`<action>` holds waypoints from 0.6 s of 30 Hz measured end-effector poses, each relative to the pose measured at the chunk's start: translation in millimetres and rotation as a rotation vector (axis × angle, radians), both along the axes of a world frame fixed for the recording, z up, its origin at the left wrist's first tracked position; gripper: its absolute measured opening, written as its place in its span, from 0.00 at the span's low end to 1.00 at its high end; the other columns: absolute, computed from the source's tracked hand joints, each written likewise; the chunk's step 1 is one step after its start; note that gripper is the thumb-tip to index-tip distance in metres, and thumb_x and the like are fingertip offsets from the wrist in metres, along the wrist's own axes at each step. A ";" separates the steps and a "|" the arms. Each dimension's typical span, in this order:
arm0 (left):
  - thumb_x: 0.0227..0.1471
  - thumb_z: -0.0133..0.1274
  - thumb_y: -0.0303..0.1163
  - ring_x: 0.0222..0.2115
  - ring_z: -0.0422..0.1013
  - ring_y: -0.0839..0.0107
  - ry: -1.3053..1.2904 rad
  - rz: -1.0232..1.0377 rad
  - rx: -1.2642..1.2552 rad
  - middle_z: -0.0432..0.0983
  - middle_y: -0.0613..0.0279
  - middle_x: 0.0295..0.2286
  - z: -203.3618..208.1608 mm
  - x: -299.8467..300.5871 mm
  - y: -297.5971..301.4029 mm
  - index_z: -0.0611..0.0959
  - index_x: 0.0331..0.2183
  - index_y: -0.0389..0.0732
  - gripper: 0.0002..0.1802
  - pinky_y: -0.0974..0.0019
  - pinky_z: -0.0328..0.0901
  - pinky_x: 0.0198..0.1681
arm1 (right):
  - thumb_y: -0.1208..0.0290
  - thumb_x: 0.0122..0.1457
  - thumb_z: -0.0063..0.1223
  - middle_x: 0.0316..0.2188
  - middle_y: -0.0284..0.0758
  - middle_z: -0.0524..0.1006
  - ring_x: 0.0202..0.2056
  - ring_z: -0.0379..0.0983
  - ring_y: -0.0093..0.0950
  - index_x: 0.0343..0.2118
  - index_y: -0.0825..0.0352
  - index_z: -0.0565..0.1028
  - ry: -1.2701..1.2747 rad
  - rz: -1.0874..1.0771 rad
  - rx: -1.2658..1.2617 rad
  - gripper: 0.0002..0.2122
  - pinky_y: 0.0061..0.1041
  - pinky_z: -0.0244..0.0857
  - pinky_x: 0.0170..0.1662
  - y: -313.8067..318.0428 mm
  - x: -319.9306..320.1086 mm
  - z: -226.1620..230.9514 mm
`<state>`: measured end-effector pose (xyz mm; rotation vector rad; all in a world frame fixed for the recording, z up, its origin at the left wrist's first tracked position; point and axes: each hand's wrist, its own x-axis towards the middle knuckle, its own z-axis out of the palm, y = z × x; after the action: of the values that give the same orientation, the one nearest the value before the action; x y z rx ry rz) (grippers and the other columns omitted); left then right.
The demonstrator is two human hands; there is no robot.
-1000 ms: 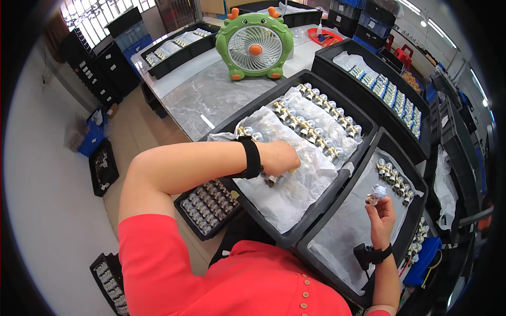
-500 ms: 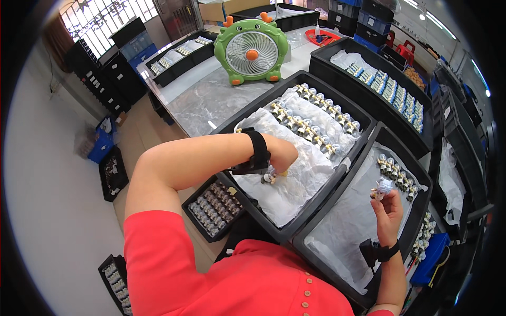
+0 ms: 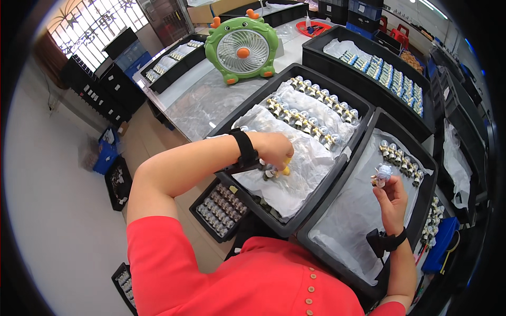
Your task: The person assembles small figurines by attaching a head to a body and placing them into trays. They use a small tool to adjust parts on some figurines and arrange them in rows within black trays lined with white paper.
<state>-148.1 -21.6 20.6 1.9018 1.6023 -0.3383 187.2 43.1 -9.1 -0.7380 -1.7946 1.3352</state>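
Note:
My right hand point(image 3: 393, 204) pinches a small figurine point(image 3: 383, 173) with pale blue hair, upright above the right black tray point(image 3: 303, 234). A row of similar figurines point(image 3: 403, 162) lies on that tray's white paper. Over the left black tray point(image 3: 291, 227), my left hand point(image 3: 275, 150) has its fingers bent down and closed near the white sheet point(image 3: 304, 181). Yellow shows at its fingertips, and another figurine point(image 3: 270, 171) lies just beneath. What these fingers grip is partly hidden. Rows of figurines point(image 3: 300, 120) lie on paper farther back in that tray.
A green fan point(image 3: 242, 52) stands on the grey table point(image 3: 195, 108) beyond the trays. Another black tray of figurines point(image 3: 379, 73) is at the back right. A smaller full tray point(image 3: 219, 208) sits low at left. Stacked bins point(image 3: 113, 87) stand by the wall.
My left hand has shifted slightly, and more yellow shows at its fingertips. Dark shapes now show beside the sheet's near edge. The right hand still holds its figurine; the whole view has shifted slightly.

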 end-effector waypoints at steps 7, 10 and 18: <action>0.36 0.56 0.30 0.26 0.72 0.62 -0.027 0.072 -0.065 0.75 0.55 0.25 5.6 -3.7 1.3 0.78 0.34 0.36 0.18 0.63 0.65 0.27 | 0.79 0.51 0.55 0.29 0.26 0.71 0.32 0.65 0.15 0.35 0.67 0.68 0.008 -0.023 -0.007 0.09 0.16 0.59 0.39 0.6 0.6 0.0; 0.36 0.54 0.29 0.24 0.70 0.66 -0.088 0.142 -0.116 0.74 0.59 0.24 15.1 -4.7 -1.3 0.78 0.34 0.35 0.17 0.65 0.64 0.26 | 0.79 0.51 0.56 0.29 0.26 0.70 0.32 0.64 0.15 0.34 0.67 0.68 0.014 -0.029 -0.016 0.09 0.16 0.59 0.38 0.9 0.5 0.6; 0.36 0.54 0.30 0.23 0.69 0.69 -0.134 0.156 -0.099 0.72 0.62 0.23 9.6 -13.1 -2.8 0.78 0.34 0.36 0.17 0.67 0.63 0.24 | 0.79 0.51 0.55 0.28 0.26 0.70 0.31 0.65 0.15 0.33 0.67 0.68 0.028 -0.029 -0.012 0.08 0.16 0.60 0.38 0.5 -0.6 2.7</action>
<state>-161.2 -24.4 30.2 1.6776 1.6029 -0.2154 186.6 43.6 -6.3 -0.7460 -1.7485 1.3319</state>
